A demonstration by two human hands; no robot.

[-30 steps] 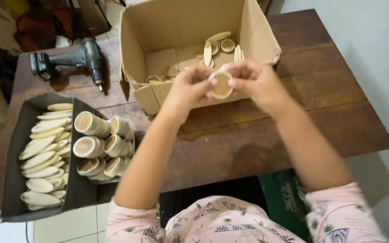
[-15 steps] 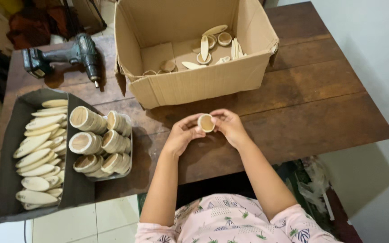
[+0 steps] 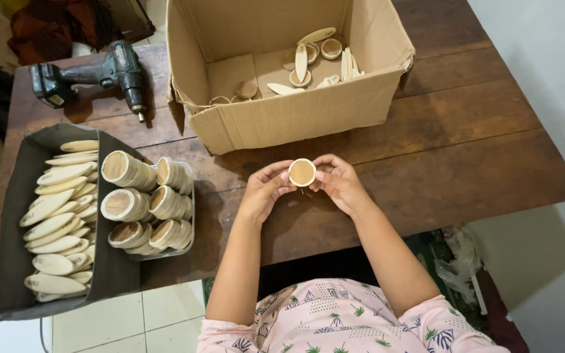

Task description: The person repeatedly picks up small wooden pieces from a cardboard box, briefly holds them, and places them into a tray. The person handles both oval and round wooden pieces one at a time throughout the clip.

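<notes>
Dark wooden plank table (image 3: 465,150) on pale floor tiles (image 3: 119,320), plain white wall (image 3: 544,59) alongside.

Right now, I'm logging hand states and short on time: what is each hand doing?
Left hand: closed on the small round wooden cup.
Right hand: closed on the same cup's other side.

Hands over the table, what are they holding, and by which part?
Both hands, left hand and right hand, hold one small round wooden cup by its rim, fingertips on opposite sides.

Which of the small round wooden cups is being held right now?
The round cup pinched between left hand and right hand above the table; the others lie in the cardboard box or stacked in the tray.
</notes>
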